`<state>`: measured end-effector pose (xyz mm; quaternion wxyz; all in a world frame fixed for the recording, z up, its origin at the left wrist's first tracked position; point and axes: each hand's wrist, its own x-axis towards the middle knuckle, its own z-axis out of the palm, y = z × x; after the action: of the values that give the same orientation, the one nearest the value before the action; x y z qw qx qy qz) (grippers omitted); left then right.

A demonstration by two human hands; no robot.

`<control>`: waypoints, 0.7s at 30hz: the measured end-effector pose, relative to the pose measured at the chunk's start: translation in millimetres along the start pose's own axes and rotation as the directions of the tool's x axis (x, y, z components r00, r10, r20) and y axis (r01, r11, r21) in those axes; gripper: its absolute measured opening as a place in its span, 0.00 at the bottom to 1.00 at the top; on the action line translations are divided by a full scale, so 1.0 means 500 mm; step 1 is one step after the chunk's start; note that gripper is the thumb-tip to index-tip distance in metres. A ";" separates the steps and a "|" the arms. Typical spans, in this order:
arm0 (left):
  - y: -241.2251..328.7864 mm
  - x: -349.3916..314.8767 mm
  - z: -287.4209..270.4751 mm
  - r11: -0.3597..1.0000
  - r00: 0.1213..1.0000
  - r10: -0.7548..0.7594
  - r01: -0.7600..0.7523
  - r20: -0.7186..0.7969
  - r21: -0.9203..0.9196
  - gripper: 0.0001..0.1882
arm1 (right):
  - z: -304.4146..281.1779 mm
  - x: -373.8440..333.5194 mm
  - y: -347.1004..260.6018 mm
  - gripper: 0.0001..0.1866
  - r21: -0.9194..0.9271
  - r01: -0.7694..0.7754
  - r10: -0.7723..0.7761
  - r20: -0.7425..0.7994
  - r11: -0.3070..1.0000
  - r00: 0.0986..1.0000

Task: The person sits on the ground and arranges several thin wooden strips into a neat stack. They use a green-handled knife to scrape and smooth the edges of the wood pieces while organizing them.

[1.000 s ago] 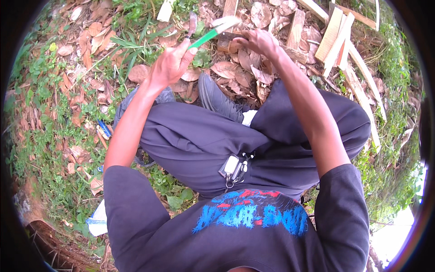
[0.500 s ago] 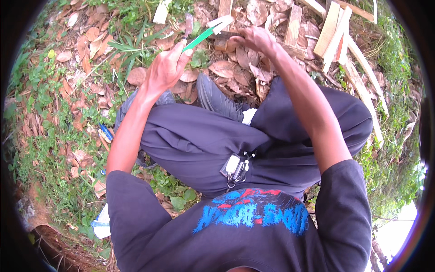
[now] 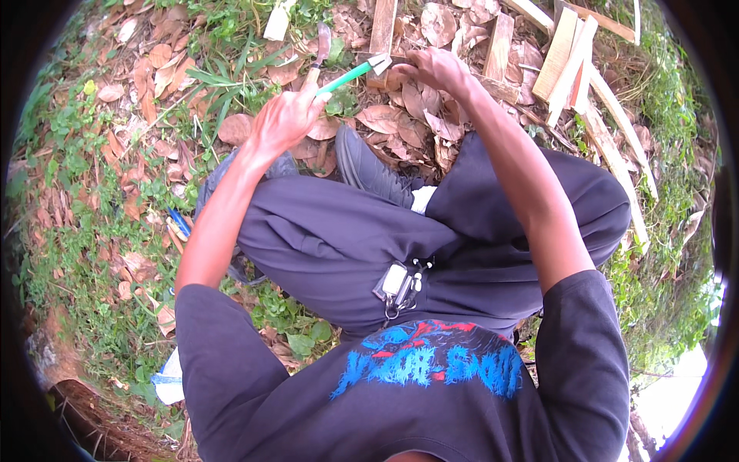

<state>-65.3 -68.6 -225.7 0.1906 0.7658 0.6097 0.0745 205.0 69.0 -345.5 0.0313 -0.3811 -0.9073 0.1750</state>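
My left hand [image 3: 282,121] is closed round the green handle of a hammer [image 3: 346,78]. The pale hammer head lies over a narrow wooden strip [image 3: 382,29], close to the fingertips of my right hand [image 3: 437,71]. Those right fingers are bent together beside the head; whatever they pinch is too small or hidden to name. A knife with a curved blade [image 3: 322,48] and a wooden handle lies on the leaves just beyond my left hand, its handle end partly hidden.
Several loose wooden strips [image 3: 560,58] lie at the far right, with a short wood block [image 3: 498,88] near my right wrist. My dark shoe [image 3: 369,169] and crossed legs are below the hands. A blue tool [image 3: 179,223] rests in the grass at left.
The hammer head has come down and turned, and now sits lower, next to my right fingertips. My left hand has shifted slightly; my right hand has barely moved.
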 end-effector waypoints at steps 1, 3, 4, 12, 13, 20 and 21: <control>0.000 0.004 0.001 0.999 0.998 0.040 -0.041 -0.052 -0.021 0.17 | 0.000 0.000 0.003 0.29 -0.017 0.003 -0.003 0.023 1.000 1.000; 0.004 0.005 0.001 0.992 0.984 0.107 -0.116 -0.144 -0.055 0.15 | 0.003 -0.004 0.004 0.28 -0.033 0.090 -0.094 -0.129 0.995 0.987; 0.007 0.005 0.001 0.991 0.984 0.111 -0.121 -0.142 -0.061 0.14 | 0.005 -0.003 0.003 0.28 -0.032 0.067 -0.070 -0.131 0.997 0.989; -0.015 0.027 -0.056 0.962 0.986 -0.164 0.153 -0.032 -0.227 0.18 | -0.003 0.002 0.003 0.29 0.078 -0.018 0.016 0.025 0.997 1.000; -0.017 0.031 -0.064 0.959 0.984 -0.120 0.080 -0.132 -0.273 0.19 | -0.005 0.004 0.002 0.30 0.050 -0.047 0.045 0.042 0.998 0.998; 0.010 0.087 -0.132 0.981 0.974 0.173 -0.158 -0.144 0.109 0.15 | 0.002 -0.002 -0.009 0.30 -0.004 -0.098 0.097 -0.004 0.995 0.995; 0.015 0.094 -0.142 0.976 0.980 0.182 -0.168 -0.086 0.141 0.11 | 0.002 -0.003 -0.011 0.31 -0.007 -0.062 0.061 -0.048 0.998 0.997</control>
<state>-71.4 -10.3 -163.4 0.1012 0.8230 0.5521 0.0878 202.3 64.1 -344.6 0.0461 -0.4131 -0.8948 0.1628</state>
